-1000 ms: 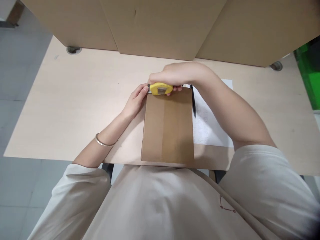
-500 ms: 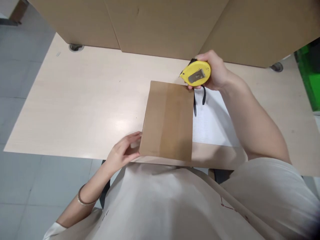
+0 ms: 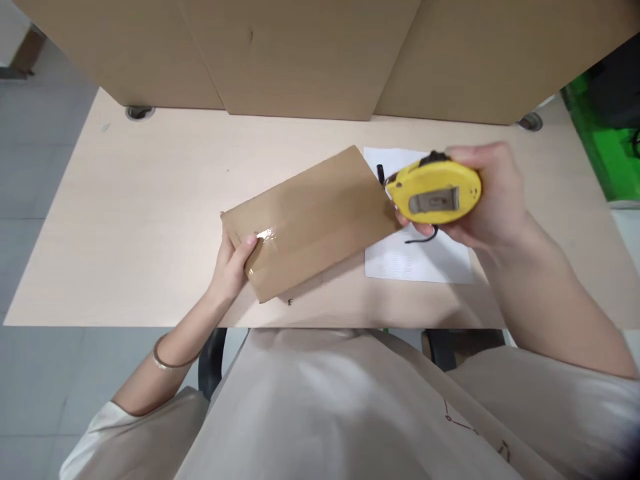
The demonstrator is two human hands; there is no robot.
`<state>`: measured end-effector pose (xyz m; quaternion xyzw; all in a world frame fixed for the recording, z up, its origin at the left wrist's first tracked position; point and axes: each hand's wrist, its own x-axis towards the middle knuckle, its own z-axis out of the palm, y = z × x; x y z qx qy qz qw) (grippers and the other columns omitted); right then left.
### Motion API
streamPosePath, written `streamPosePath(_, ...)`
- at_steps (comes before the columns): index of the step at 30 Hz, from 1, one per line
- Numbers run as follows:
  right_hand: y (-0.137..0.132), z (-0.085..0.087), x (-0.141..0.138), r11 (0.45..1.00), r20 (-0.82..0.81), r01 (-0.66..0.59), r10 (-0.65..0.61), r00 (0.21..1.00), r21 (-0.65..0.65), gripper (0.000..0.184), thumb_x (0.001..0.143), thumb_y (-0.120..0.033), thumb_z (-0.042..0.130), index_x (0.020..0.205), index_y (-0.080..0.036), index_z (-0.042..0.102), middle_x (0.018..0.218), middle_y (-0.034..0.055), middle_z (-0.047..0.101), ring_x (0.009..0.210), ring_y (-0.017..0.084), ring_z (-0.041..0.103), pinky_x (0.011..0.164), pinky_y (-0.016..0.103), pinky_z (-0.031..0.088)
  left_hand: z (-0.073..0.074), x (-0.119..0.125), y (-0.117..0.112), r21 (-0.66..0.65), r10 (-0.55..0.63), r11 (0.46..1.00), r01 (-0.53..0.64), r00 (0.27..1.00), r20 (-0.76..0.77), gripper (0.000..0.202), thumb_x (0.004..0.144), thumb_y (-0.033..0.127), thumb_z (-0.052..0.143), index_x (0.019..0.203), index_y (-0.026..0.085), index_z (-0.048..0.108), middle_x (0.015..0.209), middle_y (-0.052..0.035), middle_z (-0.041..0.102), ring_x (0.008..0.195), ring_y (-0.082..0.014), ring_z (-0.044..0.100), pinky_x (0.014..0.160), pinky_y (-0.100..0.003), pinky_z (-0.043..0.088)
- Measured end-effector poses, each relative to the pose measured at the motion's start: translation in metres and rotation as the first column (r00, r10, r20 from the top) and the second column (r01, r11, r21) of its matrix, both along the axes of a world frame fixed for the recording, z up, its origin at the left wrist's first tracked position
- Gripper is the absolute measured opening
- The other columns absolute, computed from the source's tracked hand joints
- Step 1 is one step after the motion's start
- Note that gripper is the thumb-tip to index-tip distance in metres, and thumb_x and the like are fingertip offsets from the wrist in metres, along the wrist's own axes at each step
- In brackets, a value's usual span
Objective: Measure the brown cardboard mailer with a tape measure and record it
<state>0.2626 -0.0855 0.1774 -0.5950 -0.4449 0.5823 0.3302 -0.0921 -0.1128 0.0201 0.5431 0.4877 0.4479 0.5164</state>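
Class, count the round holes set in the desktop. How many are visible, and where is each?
2. The left hole is by the left end of the brown panels; the right hole is by their right end. The cardboard box or paper might hide others.

From my station I'm clasping with the left hand, its thumb lying on top, most fingers hiding beneath. My right hand is gripping, thumb on top, fingertips showing below. The left forearm and right forearm are slanting inward.
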Motion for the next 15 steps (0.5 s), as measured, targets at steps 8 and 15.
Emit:
streamPosePath(8,-0.059,-0.038,0.020,0.974,-0.125,-0.070,0.044,0.991,-0.213,0.041,0.082,-0.059,0.069,0.073,-0.020,0.067,0.070,0.0150,0.073,0.054,0.022,0.063,0.041,0.028,0.046,0.021,0.010,0.045,-0.233,-0.111,0.964,0.127,0.990,0.083,0.067,0.090,0.061,0.083,0.143,0.022,0.068,0.148,-0.0161,0.076,0.142,-0.0461,0.072,0.117,-0.057,0.064)
streamPosePath(15,0.004,-0.012,-0.014,0.857,0.171,-0.513,0.512,0.842,-0.041,0.054,0.108,-0.060,0.055,0.073,-0.021,0.070,0.063,0.0045,0.069,0.046,0.013,0.049,0.047,0.027,0.040,-0.017,-0.012,0.058,0.012,-0.147,0.989,0.146,0.989,0.034,0.098,0.081,0.069,0.091,0.167,0.046,0.049,0.187,-0.0049,0.040,0.179,-0.0475,0.023,0.142,-0.067,0.033)
